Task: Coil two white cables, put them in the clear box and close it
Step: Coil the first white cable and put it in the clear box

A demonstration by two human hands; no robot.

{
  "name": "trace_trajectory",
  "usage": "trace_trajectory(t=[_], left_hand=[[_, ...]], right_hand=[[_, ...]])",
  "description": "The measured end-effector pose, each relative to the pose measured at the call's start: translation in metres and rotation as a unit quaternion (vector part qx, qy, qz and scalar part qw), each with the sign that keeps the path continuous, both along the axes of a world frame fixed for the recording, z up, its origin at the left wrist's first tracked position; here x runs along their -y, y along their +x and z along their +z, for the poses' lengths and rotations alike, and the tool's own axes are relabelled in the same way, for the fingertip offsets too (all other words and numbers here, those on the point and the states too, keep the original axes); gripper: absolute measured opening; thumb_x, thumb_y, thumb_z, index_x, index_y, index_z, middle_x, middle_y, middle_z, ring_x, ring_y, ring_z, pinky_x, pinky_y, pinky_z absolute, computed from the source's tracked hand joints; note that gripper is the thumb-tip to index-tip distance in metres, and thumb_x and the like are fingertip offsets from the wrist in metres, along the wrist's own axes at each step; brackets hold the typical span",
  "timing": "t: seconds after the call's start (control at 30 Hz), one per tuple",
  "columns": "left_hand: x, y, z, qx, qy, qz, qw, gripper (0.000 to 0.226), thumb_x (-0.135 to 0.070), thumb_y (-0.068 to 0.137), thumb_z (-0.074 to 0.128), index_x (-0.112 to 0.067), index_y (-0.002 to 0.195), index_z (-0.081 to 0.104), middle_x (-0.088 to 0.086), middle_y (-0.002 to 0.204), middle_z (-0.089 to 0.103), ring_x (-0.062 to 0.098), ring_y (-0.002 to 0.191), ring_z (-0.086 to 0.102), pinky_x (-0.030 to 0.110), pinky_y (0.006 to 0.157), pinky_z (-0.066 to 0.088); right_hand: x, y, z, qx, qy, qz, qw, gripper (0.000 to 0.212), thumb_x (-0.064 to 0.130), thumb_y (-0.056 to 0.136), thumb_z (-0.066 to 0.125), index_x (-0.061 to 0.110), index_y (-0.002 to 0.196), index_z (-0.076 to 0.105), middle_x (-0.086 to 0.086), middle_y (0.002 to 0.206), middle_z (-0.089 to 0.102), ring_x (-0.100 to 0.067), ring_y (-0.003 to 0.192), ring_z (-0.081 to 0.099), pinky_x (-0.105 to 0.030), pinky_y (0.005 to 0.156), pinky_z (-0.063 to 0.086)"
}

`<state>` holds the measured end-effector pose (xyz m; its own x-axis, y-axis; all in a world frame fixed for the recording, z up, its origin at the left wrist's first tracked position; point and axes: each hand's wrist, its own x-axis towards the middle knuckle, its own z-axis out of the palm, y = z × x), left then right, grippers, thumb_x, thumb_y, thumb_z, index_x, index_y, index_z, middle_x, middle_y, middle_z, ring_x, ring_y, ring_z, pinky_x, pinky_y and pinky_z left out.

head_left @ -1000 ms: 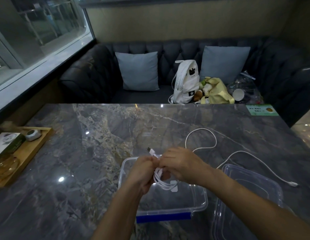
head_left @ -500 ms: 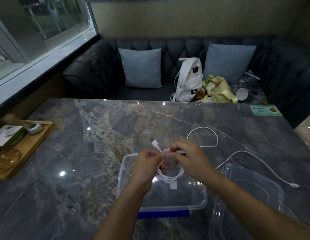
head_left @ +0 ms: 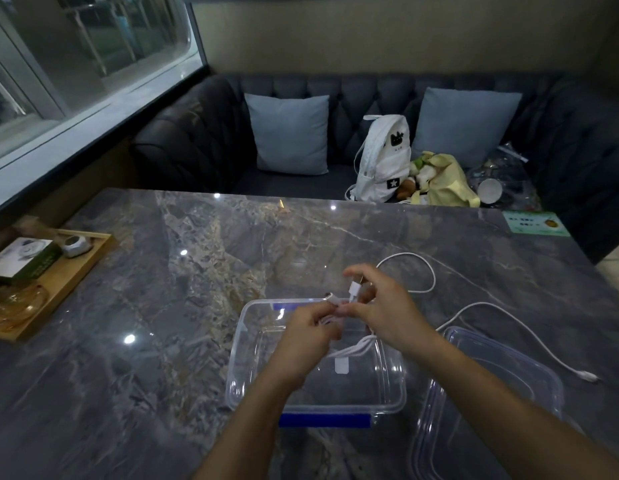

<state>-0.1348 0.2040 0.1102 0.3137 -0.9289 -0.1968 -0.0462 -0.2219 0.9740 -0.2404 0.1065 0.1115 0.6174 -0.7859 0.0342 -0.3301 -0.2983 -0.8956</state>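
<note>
Grip: left hand (head_left: 306, 336) and right hand (head_left: 387, 311) pinch the coiled cable (head_left: 357, 349).
Handling: light, springy; I'd clamp across its loops.

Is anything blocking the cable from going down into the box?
Nothing visible does. The left hand and right hand hold the coiled cable over the open clear box; its lid lies beside it on the table.

Both forearms are stretched forward, held close together. The left hand (head_left: 310, 336) is curled, the right hand (head_left: 387, 308) set just beside it; a white cable (head_left: 358, 348) is pinched by both.
</note>
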Motion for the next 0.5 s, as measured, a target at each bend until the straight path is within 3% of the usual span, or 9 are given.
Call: trace_trajectory(t=[0.07, 0.13, 0.23, 0.37, 0.5], left_hand=[[0.001, -0.002, -0.002, -0.063, -0.012, 0.039, 0.997, 0.023, -0.023, 0.083, 0.061, -0.004, 0.090, 0.072, 0.022, 0.087, 0.066, 0.021, 0.080, 0.059, 0.033, 0.077, 0.048], [0.003, -0.005, -0.006, -0.077, -0.016, 0.113, 0.991, 0.027, -0.025, 0.087, 0.060, 0.000, 0.089, 0.071, 0.024, 0.085, 0.069, 0.026, 0.079, 0.062, 0.037, 0.077, 0.050], [0.005, -0.010, -0.009, -0.103, -0.025, 0.182, 0.978, 0.028, -0.018, 0.093, 0.051, 0.007, 0.092, 0.064, 0.022, 0.088, 0.072, 0.030, 0.083, 0.070, 0.037, 0.078, 0.055], [0.003, -0.017, -0.005, -0.110, -0.079, 0.224, 0.965, 0.022, -0.012, 0.096, 0.045, 0.005, 0.093, 0.058, 0.018, 0.088, 0.070, 0.014, 0.075, 0.072, 0.018, 0.066, 0.056], [0.003, -0.023, -0.001, -0.158, -0.133, 0.271, 0.940, 0.013, -0.004, 0.093, 0.047, 0.006, 0.101, 0.051, 0.021, 0.090, 0.067, 0.018, 0.075, 0.071, 0.018, 0.066, 0.057]], right_hand=[[0.001, -0.001, 0.001, -0.017, -0.032, 0.001, 0.999, 0.030, 0.008, 0.070, 0.075, 0.027, 0.076, 0.052, 0.005, 0.066, 0.052, -0.005, 0.051, 0.046, -0.015, 0.045, 0.041], [-0.001, 0.001, 0.000, -0.045, -0.062, 0.022, 0.997, 0.030, 0.010, 0.074, 0.071, 0.027, 0.067, 0.048, 0.003, 0.065, 0.053, -0.011, 0.054, 0.050, -0.029, 0.053, 0.048], [-0.006, 0.001, 0.001, -0.045, -0.082, 0.028, 0.995, 0.037, 0.014, 0.074, 0.073, 0.033, 0.059, 0.045, 0.007, 0.063, 0.055, -0.013, 0.057, 0.055, -0.024, 0.058, 0.047], [-0.005, 0.001, 0.004, 0.030, -0.001, -0.029, 0.999, 0.028, 0.013, 0.072, 0.076, 0.026, 0.060, 0.053, -0.002, 0.058, 0.064, -0.013, 0.053, 0.065, -0.029, 0.056, 0.052], [-0.005, 0.004, 0.006, 0.033, 0.096, -0.052, 0.993, 0.027, 0.006, 0.072, 0.074, 0.017, 0.060, 0.053, -0.004, 0.056, 0.061, -0.013, 0.047, 0.061, -0.033, 0.054, 0.049]])
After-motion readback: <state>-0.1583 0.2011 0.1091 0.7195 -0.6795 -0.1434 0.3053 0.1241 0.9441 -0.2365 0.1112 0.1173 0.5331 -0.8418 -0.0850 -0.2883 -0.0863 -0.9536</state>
